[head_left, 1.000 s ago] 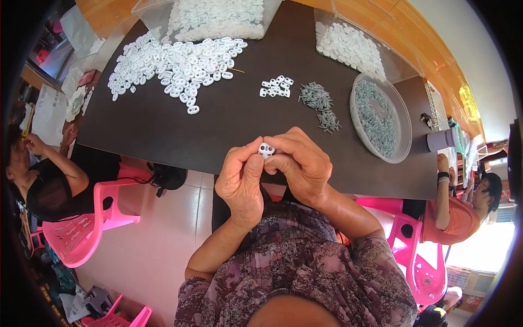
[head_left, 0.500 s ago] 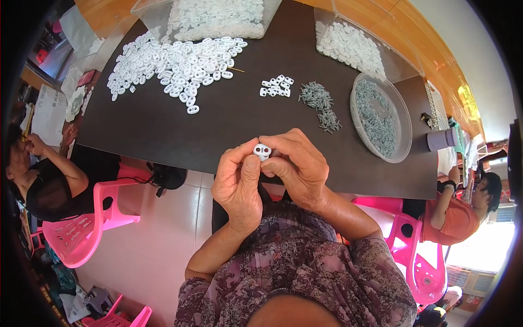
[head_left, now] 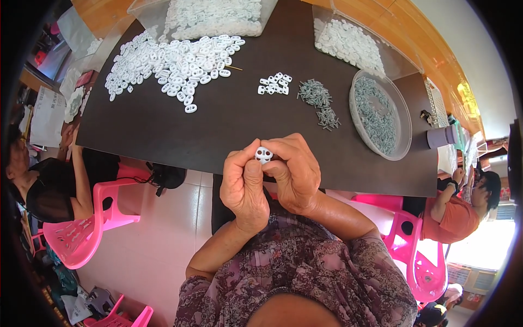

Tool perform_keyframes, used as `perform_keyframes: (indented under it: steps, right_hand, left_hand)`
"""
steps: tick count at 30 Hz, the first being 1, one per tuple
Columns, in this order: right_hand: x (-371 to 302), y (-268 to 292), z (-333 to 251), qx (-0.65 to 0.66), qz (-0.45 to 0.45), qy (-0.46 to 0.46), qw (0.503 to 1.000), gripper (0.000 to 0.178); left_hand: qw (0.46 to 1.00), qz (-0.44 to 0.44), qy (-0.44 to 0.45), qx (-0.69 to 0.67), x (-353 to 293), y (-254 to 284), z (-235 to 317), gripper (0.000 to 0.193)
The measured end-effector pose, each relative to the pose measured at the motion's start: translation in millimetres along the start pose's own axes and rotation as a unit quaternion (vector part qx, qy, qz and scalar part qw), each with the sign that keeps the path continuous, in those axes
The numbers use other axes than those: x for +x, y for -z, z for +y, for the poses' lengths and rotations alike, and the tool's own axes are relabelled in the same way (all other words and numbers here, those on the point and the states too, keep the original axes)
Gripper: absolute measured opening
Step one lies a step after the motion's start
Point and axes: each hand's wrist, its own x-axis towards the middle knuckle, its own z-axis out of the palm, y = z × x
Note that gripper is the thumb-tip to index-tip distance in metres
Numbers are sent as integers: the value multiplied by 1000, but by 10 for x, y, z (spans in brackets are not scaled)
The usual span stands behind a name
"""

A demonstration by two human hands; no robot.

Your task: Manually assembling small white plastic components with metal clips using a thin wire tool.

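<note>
A small white plastic piece with dark holes [head_left: 263, 155] is pinched between both my hands, just in front of the table's near edge. My left hand [head_left: 243, 182] grips its left side with thumb and forefinger. On the other side my right hand [head_left: 295, 171] holds it the same way, the thumb below and the fingers above. Beyond the hands lies a small cluster of white plastic pieces [head_left: 275, 84]. Next to that are two little heaps of grey screws [head_left: 315, 94]. A large pile of white oval two-holed pieces [head_left: 180, 62] spreads over the far left.
A round clear tub [head_left: 403, 126] of grey screws stands at the right, beside a purple-grey cup [head_left: 442, 138]. Clear bins [head_left: 265, 22] of white pieces line the back. People sit at both sides on pink chairs [head_left: 101, 210]. A thin yellowish stick [head_left: 234, 67] lies by the pile.
The white piece stays between my fingers but has tilted, and my hands have shifted slightly. My right hand has drawn in a little to the left. The left co-worker's arm has moved.
</note>
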Motion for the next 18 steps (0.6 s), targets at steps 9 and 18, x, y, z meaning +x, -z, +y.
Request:
perform_keyframes:
  steps: [9, 18]
  right_hand:
    - [-73, -55, 17, 9, 22, 4, 1000, 22]
    - [-83, -79, -32, 8, 16, 14, 1000, 21]
  left_hand:
    - [999, -2, -36, 34, -44, 27, -78, 24]
    - [999, 6, -31, 32, -61, 20, -36, 23]
